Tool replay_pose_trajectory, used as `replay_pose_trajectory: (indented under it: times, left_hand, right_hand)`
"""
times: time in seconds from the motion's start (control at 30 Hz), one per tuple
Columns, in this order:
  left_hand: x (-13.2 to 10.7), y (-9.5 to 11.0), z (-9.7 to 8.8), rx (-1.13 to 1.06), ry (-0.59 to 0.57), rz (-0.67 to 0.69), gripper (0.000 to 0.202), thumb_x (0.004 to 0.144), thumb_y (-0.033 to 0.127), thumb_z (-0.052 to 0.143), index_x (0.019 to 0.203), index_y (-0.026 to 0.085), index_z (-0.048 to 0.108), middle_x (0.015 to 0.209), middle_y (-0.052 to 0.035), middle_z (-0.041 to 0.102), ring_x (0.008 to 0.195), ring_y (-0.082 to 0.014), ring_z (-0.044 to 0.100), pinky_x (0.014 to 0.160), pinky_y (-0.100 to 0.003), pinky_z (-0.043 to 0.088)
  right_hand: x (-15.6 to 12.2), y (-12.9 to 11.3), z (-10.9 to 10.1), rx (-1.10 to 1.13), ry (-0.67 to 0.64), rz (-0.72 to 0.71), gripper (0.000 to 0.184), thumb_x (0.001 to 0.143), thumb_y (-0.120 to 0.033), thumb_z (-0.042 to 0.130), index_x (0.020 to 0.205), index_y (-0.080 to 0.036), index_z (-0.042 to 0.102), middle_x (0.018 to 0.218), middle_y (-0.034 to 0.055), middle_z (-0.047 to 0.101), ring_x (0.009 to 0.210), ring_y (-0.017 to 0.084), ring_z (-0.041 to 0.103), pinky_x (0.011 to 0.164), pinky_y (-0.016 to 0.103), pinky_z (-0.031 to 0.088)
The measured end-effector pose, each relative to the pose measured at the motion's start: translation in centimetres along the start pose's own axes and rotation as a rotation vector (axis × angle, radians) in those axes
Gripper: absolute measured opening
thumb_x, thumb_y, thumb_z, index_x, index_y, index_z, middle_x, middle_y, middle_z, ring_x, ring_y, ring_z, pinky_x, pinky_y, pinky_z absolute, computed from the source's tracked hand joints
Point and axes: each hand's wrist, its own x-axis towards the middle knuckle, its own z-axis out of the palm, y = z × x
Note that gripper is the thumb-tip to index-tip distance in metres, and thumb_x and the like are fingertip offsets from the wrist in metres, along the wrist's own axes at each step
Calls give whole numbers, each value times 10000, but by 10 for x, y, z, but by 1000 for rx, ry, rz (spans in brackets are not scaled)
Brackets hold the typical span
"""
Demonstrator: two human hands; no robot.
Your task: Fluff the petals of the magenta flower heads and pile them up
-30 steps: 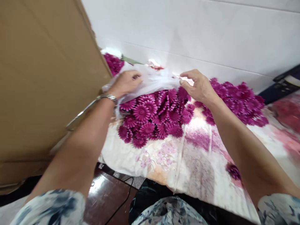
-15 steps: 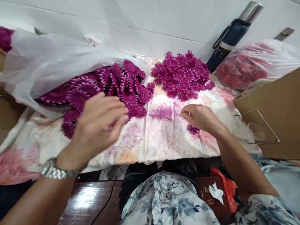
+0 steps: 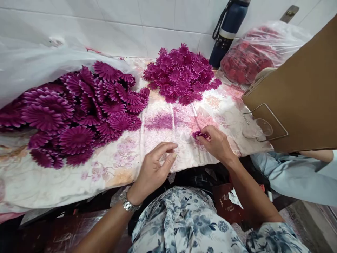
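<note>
My right hand (image 3: pixel 216 142) pinches a small purple flower head (image 3: pixel 199 135) just above the flowered tablecloth (image 3: pixel 155 135). My left hand (image 3: pixel 158 163) hovers over the cloth's front part with thumb and fingers apart, holding nothing. To the left lies a heap of large purple flower heads (image 3: pixel 79 138), spilling out of a white plastic bag (image 3: pixel 23 70). At the back, near the wall, sits a pile of smaller purple flower heads (image 3: pixel 181 75). Purple specks are scattered on the cloth between the piles.
A dark blue bottle (image 3: pixel 228 33) stands by the tiled wall. Beside it is a clear bag of red flowers (image 3: pixel 252 56). A cardboard box (image 3: pixel 297 88) with a wire frame (image 3: pixel 280 121) in front bounds the right side. Another person's light blue clothing (image 3: pixel 292 175) shows below the box.
My left hand has moved right and toward me, away from the large flowers. My right hand has closed on the small flower head lying near it. The camera view has shifted right.
</note>
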Motion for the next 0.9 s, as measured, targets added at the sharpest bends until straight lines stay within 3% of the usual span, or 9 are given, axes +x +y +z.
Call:
replay_pose_trajectory:
  times: [0.07, 0.2, 0.33, 0.47, 0.53, 0.6, 0.7, 0.73, 0.9]
  left_hand:
    - [5, 5, 20, -247, -47, -191, 320, 813, 300, 587, 1118, 202, 579, 1032, -78, 635, 931, -182, 611, 830, -314, 492]
    - [19, 16, 52, -706, -102, -331, 504, 730, 264, 693, 1201, 237, 514, 1165, -52, 575, 1036, -151, 563, 896, -250, 463]
    - [26, 30, 72, -1012, 22, -480, 333, 753, 267, 667, 1074, 215, 591, 948, -1, 614, 786, -76, 581, 707, -149, 491]
    - [30, 29, 77, -1110, 164, -589, 157, 799, 233, 589, 941, 174, 622, 819, -9, 610, 681, -71, 579, 563, -124, 476]
    - [33, 26, 75, -1063, 161, -581, 152, 798, 222, 572, 941, 182, 608, 814, -22, 628, 680, -102, 606, 578, -177, 509]
    - [35, 22, 71, -1003, 141, -558, 151, 797, 224, 560, 940, 188, 591, 828, -35, 646, 711, -140, 636, 636, -253, 544]
    - [35, 20, 68, -968, 134, -576, 137, 801, 203, 532, 931, 185, 573, 821, -34, 653, 772, -169, 663, 706, -301, 554]
    - [35, 20, 68, -969, 132, -587, 137, 802, 195, 525, 931, 185, 569, 821, -31, 654, 783, -173, 667, 712, -305, 554]
    - [33, 21, 74, -973, 81, -592, 153, 801, 192, 527, 949, 186, 563, 830, -28, 661, 795, -178, 676, 722, -310, 554]
  right_hand:
    - [-7, -6, -5, 184, 125, 31, 93, 801, -246, 609, 782, -191, 536, 717, -6, 573, 643, 117, 548, 607, 245, 441]
    - [-17, -25, -12, 408, 182, -9, 94, 792, -226, 617, 802, -198, 528, 689, -27, 574, 599, 97, 538, 573, 230, 456]
    - [-22, -37, 1, 111, 385, -228, 50, 834, -170, 524, 798, -178, 558, 745, 36, 635, 726, 151, 576, 668, 297, 475]
    - [-30, -33, -4, -6, 235, -399, 135, 861, -269, 528, 907, -177, 614, 924, 53, 674, 876, 152, 592, 776, 303, 479]
    - [-37, -19, -26, -19, 196, -433, 239, 854, -309, 554, 1043, -172, 601, 1056, 66, 665, 1008, 155, 577, 873, 298, 466]
    - [-45, 7, -58, -159, 265, -321, 339, 847, -309, 568, 1148, -153, 561, 1124, 96, 650, 1077, 187, 555, 944, 333, 434]
    - [-52, 60, -100, -491, 273, 111, 433, 848, -384, 553, 1217, -158, 535, 1194, 132, 616, 1141, 280, 503, 986, 462, 366]
    - [-53, 76, -109, -546, 203, 194, 421, 845, -396, 552, 1204, -175, 548, 1196, 124, 618, 1185, 309, 469, 996, 510, 333]
    - [-49, 118, -111, -615, -68, 191, 263, 854, -378, 544, 1044, -219, 632, 1122, 117, 663, 1242, 369, 424, 1018, 666, 156]
